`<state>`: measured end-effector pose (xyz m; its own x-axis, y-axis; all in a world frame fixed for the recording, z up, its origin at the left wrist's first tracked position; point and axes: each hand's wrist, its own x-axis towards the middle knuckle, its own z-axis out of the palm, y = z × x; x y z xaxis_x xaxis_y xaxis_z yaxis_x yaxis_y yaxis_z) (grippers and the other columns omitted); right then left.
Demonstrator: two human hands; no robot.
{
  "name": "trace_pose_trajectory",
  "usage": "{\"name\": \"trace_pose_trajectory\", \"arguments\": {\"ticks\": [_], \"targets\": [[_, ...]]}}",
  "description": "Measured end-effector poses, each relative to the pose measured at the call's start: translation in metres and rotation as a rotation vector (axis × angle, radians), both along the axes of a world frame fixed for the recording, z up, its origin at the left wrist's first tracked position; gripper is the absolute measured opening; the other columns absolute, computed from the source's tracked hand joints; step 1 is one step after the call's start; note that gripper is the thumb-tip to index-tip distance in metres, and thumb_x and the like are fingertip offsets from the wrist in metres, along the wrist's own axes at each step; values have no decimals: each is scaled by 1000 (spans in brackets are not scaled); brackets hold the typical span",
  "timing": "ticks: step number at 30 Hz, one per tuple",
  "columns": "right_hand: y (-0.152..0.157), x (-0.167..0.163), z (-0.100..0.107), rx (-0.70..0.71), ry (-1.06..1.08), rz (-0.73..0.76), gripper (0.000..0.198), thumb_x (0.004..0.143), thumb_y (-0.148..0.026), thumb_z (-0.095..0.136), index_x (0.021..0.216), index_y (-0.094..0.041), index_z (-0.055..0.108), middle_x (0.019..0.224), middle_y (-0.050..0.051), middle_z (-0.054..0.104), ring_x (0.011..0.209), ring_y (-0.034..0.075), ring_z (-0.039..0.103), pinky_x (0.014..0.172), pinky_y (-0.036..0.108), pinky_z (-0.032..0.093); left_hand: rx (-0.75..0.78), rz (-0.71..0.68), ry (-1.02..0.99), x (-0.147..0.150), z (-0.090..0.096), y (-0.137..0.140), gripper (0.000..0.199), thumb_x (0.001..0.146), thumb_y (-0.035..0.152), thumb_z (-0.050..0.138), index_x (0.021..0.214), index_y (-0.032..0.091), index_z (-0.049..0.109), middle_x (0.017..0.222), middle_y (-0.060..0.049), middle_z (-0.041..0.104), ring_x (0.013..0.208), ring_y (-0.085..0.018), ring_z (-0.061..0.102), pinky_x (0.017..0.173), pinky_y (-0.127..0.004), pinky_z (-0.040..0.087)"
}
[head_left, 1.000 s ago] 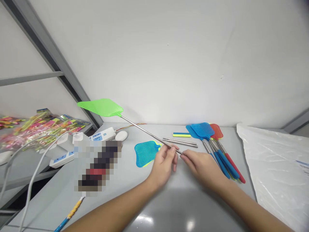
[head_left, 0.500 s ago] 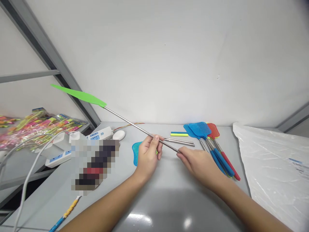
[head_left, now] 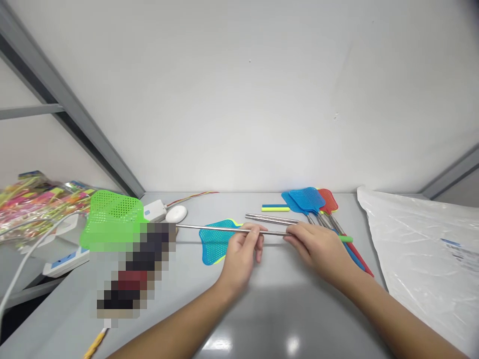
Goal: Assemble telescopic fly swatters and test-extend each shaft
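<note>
Holding a green swatter (head_left: 114, 214) level above the worktop (head_left: 247, 319), the left hand (head_left: 238, 255) and right hand (head_left: 320, 250) are gripping its metal rod (head_left: 209, 228); a green grip (head_left: 347, 239) is showing past the right hand, which is hiding any join. Blue swatters (head_left: 309, 199) and a red swatter (head_left: 330, 201) are lying assembled, while a blue head (head_left: 215, 244), rods (head_left: 271, 218) and short tubes (head_left: 275, 209) are lying loose, unjoined. The left hand's fingers are pinching the rod, barely parted; the right hand's fingers are curling snugly round it.
</note>
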<state>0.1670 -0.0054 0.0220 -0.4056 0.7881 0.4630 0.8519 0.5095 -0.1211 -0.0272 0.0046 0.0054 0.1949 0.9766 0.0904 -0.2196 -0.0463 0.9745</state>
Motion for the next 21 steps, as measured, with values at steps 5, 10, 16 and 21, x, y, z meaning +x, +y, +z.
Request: {"name": "trace_pose_trajectory", "arguments": {"ticks": [5, 10, 16, 21], "targets": [[-4, -4, 2, 8, -12, 103, 22, 98, -33, 40, 92, -22, 57, 74, -1, 61, 66, 13, 55, 59, 26, 30, 44, -131, 97, -5, -4, 2, 36, 93, 42, 46, 68, 19, 37, 56, 7, 30, 49, -7, 27, 48, -23, 22], [-3, -5, 4, -17, -40, 105, 25, 99, -36, 38, 89, -22, 57, 73, -2, 61, 65, 12, 54, 57, 26, 28, 106, 1, 124, -6, -3, -1, 40, 94, 38, 44, 60, 19, 33, 55, 6, 27, 53, -9, 27, 51, -25, 23], [6, 14, 7, 23, -54, 64, 27, 99, -36, 37, 86, -22, 55, 73, -1, 59, 65, 13, 52, 58, 26, 27, 91, 203, 30, -20, 10, 12, 36, 90, 31, 46, 59, 20, 32, 56, 6, 23, 52, -9, 25, 48, -24, 20], [13, 25, 7, 55, -68, 25, 27, 99, -34, 38, 82, -21, 54, 69, -1, 56, 63, 14, 47, 60, 27, 25, 73, 318, -89, -31, 16, 24, 38, 90, 30, 46, 58, 20, 27, 57, 5, 21, 52, -9, 27, 47, -23, 23]]}}
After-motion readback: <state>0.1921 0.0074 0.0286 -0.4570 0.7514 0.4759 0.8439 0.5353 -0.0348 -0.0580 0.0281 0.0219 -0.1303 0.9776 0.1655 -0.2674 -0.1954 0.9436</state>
